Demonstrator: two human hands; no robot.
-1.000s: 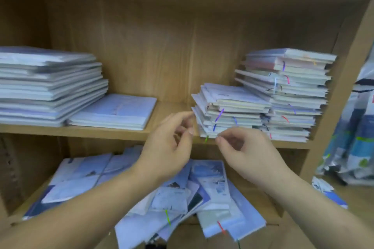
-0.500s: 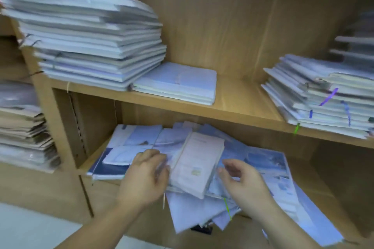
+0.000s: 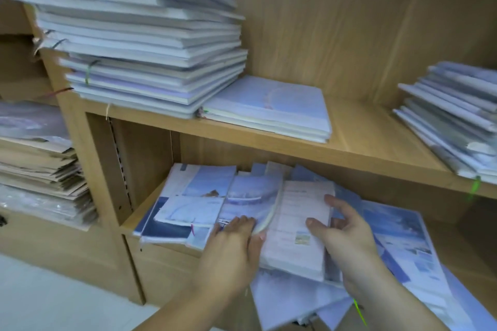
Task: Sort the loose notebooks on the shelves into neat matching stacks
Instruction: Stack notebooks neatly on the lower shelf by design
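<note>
Our right hand (image 3: 347, 234) pinched the pale notebook (image 3: 295, 244), thumb flat on its upturned cover and fingers wrapped over its right edge near the far corner. Our left hand (image 3: 234, 242) lay on the other side, its fingers nearly straight with the tips at the notebook's left edge and the thumb touching that edge lower down; whether it truly gripped or only steadied we could not tell. The notebook sat squarely between the two hands, neither one nearer. Its long axis ran away from us into the shelf, leaning a little to the right, and its near end was raised toward us. Directly beneath it and spilling out to both sides lay the loose heap (image 3: 193, 196) of blue-covered notebooks, which it rested on. Just above its far end ran the upper shelf board (image 3: 363, 148). Above the notebook and slightly left, a short stack (image 3: 269, 107) lay on that board, with a tall stack (image 3: 139, 43) further left and another stack (image 3: 451, 115) up to the right. We judged that freeing the notebook meant drawing it toward us along its length, clear of the board, before lifting it to any stack.
</note>
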